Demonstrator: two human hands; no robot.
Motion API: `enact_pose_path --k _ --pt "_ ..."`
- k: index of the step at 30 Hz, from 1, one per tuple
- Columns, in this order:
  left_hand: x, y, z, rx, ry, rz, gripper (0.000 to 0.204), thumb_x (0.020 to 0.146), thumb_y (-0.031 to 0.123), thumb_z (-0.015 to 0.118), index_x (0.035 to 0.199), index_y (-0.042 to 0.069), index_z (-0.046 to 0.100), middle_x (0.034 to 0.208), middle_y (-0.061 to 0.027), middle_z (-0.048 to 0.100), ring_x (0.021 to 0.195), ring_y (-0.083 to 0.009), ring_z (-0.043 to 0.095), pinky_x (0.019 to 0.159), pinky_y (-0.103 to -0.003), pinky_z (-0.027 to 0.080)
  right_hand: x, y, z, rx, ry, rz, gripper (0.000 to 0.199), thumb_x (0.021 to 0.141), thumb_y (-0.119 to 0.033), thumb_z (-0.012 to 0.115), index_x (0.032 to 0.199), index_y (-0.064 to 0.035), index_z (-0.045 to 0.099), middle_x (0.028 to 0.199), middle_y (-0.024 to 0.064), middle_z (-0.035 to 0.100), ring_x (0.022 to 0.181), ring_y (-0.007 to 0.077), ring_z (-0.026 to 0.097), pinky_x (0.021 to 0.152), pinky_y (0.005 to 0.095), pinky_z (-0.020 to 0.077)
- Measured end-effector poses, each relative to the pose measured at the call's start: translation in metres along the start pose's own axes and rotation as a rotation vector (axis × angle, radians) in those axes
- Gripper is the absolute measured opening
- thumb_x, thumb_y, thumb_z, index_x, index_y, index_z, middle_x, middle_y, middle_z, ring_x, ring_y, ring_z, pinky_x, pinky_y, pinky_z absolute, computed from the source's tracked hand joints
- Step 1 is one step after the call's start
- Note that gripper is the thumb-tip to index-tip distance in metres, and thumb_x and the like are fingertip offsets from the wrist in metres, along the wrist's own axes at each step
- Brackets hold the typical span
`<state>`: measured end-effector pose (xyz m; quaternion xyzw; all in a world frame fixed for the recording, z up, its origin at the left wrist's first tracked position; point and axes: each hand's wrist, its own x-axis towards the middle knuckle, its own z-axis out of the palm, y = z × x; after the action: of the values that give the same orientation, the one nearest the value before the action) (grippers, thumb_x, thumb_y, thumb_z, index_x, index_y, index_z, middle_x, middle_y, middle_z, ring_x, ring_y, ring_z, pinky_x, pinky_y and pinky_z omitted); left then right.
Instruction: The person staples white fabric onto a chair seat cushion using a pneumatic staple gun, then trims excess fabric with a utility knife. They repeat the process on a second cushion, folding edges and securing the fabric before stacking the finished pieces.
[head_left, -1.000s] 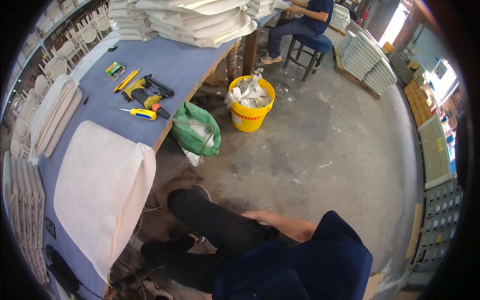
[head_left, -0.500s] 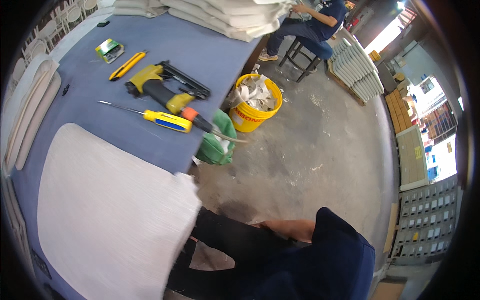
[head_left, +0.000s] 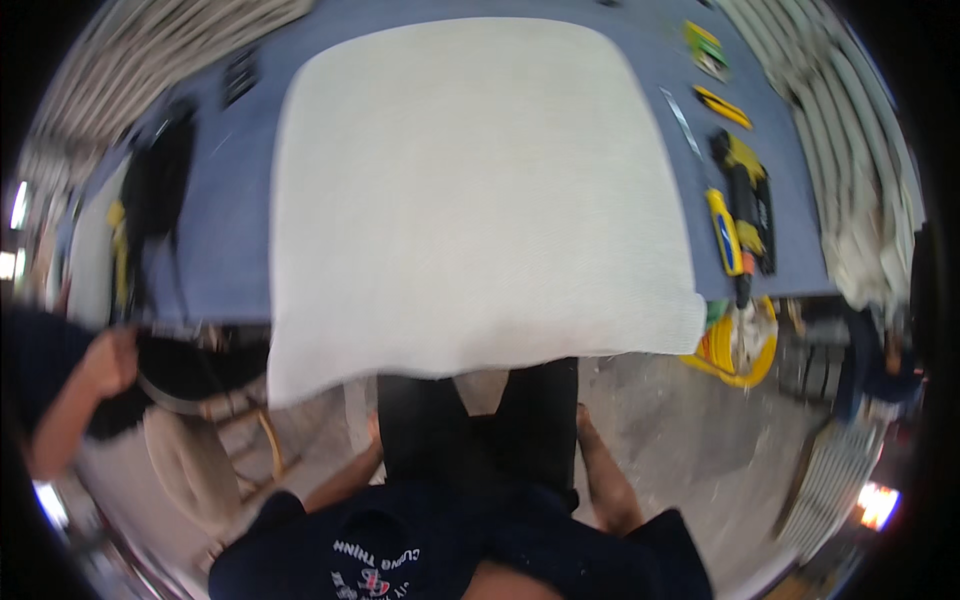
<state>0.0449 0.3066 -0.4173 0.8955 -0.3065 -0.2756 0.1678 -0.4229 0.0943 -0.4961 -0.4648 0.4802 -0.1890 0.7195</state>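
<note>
A large white fabric-covered pad (head_left: 480,190) lies on the blue-grey table (head_left: 235,240), its loose fabric edge hanging over the front toward my lap. Below the table edge, my left hand (head_left: 374,428) is beside my left thigh, and my right hand (head_left: 584,415) is beside my right thigh. Both hands' fingers are hidden, so I cannot see whether they hold anything. To the pad's right lie a yellow-and-blue screwdriver (head_left: 724,232) and a yellow-and-black air stapler (head_left: 741,190). Farther back are a yellow utility knife (head_left: 723,106) and a small green-and-yellow box (head_left: 706,50).
Stacked pale pads (head_left: 850,150) line the right side, with another stack (head_left: 170,60) at far left. A black item (head_left: 165,175) rests on the left table. A yellow bucket (head_left: 712,350) holds scraps below right. One person's hand (head_left: 108,362) shows at left; another person (head_left: 885,375) is at right.
My view has swung from the right side to straight ahead, so the pad is now centred and both my forearms show. The tools appear to lie in the same arrangement.
</note>
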Motion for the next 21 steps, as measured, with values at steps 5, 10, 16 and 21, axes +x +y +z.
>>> enact_pose_path --k 5,10,16,21 --pt "-0.033 -0.033 0.015 -0.707 0.04 -0.114 0.045 0.113 0.036 0.049 0.128 -0.001 0.069 0.104 -0.0067 0.074 0.103 -0.0196 0.07 0.091 -0.036 0.053 0.036 0.03 -0.06 -0.334 0.413 -0.112 0.034 0.108 -0.028 0.064 0.119 0.0031 0.072 0.11 0.0121 0.077 0.104 0.0255 0.07 0.094 0.0401 0.055" --pt "-0.074 0.066 -0.121 -0.924 0.411 0.215 0.035 0.114 0.031 0.049 0.118 0.004 0.072 0.091 -0.0025 0.071 0.083 -0.0099 0.064 0.074 -0.027 0.048 -0.027 -0.235 0.042 0.063 0.391 -0.523 0.039 0.111 -0.041 0.061 0.124 -0.0047 0.071 0.094 0.0035 0.071 0.088 0.0145 0.067 0.08 0.0317 0.0539" --pt "-0.076 0.198 -0.269 -1.189 -0.251 0.438 0.043 0.114 0.043 0.05 0.12 0.004 0.066 0.078 -0.0002 0.066 0.061 -0.008 0.049 0.053 -0.025 0.036 -0.077 -0.433 0.106 -0.016 -0.074 -0.482 0.064 0.114 -0.056 0.043 0.131 0.001 0.067 0.085 0.0089 0.075 0.066 0.0153 0.065 0.068 0.0293 0.0521" --pt "-0.03 0.22 -0.329 -1.55 -0.584 0.542 0.029 0.115 0.029 0.046 0.109 0.006 0.062 0.08 0.0039 0.055 0.057 -0.0066 0.038 0.048 -0.024 0.031 -0.032 -0.498 0.083 0.16 -0.093 -0.473 0.035 0.112 -0.035 0.06 0.111 -0.0006 0.066 0.069 0.0005 0.059 0.06 0.0134 0.051 0.062 0.0298 0.0436"
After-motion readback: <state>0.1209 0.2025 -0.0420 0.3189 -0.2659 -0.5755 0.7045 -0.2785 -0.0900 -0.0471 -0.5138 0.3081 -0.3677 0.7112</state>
